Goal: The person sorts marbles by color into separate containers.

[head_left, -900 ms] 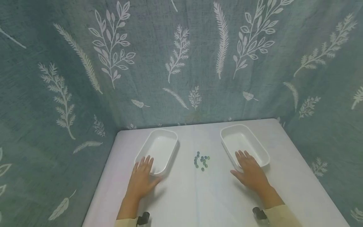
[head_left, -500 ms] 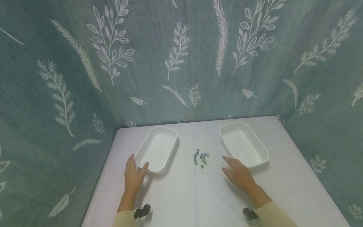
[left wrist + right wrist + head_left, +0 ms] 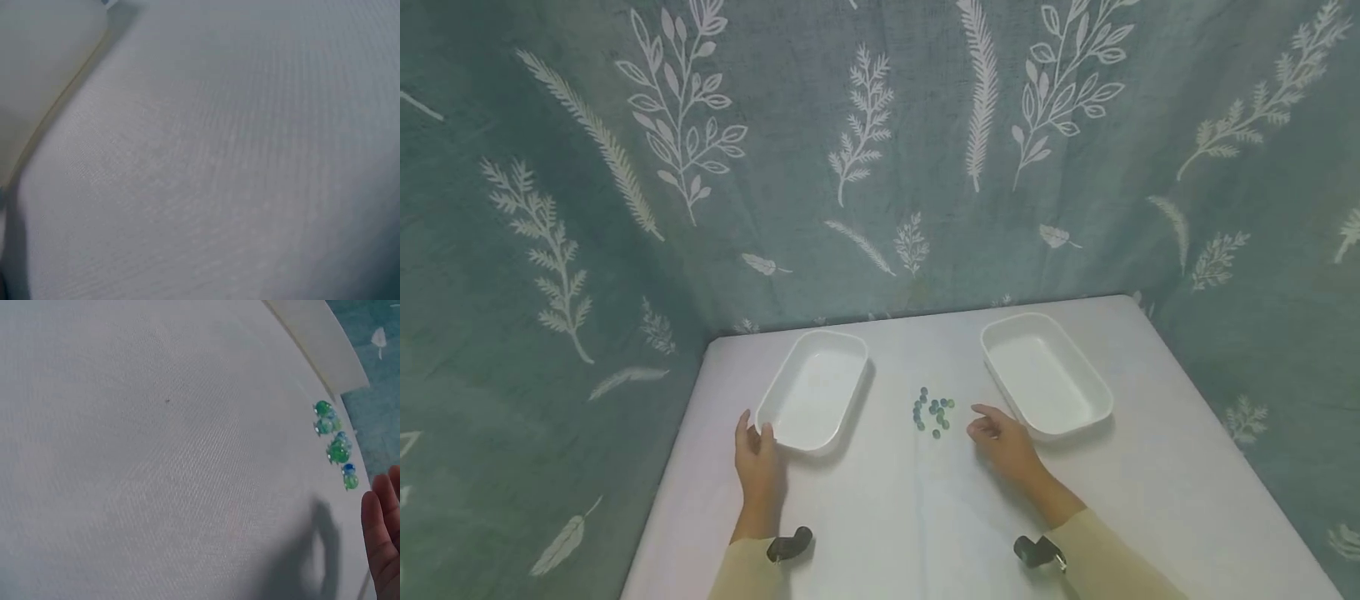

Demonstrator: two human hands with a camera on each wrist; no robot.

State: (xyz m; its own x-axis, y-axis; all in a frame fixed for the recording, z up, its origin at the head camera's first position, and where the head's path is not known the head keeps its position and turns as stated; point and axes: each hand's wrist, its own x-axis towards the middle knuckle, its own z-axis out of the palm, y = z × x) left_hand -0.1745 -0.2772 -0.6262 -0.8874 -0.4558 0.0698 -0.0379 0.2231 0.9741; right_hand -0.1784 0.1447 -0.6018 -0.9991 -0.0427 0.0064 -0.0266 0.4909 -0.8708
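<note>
My left hand (image 3: 758, 467) is at the near left corner of the left white tray (image 3: 847, 417), thumb and fingers on either side of the rim as if pinching it; the contact is small to see. In the left wrist view part of the tray (image 3: 44, 69) shows, but most of the hand is out of frame. My right hand (image 3: 1011, 450) hovers over the cloth, right of several small blue and green glass marbles (image 3: 940, 410), with fingers loosely bent and nothing held. The right wrist view shows its fingers (image 3: 377, 531) beside the marbles (image 3: 338, 451).
The right white tray (image 3: 1078, 429) stands just beyond my right hand. A white cloth (image 3: 880, 517) covers the table. Green curtains (image 3: 790, 175) with white leaf prints enclose the back and sides.
Both hands drew back from above the trays. The left moved to its tray's corner and its thumb came closer to the fingers. The right shifted left toward the marbles, its fingers bending.
</note>
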